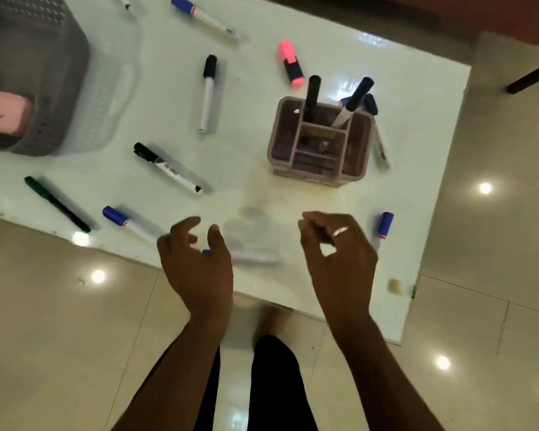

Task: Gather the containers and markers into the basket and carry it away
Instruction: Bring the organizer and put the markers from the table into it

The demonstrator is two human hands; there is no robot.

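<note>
Both grips hover empty with fingers loosely curled: left hand (199, 269), right hand (339, 262); markers lie scattered on the white worktop (255, 157); pink desk organiser (321, 144) stands centre; grey basket (44, 76) sits far left.

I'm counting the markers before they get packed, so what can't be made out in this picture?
- Basket: head view, cut off by the top and left edges; most of its inside is unseen, and the pink container in it is cropped.
- Marker under the left hand: blurred, its cap end hidden by the fingers.
- Organizer: lower compartments too dim to tell what they hold.
- Marker at the top edge: only its tip shows.
</note>
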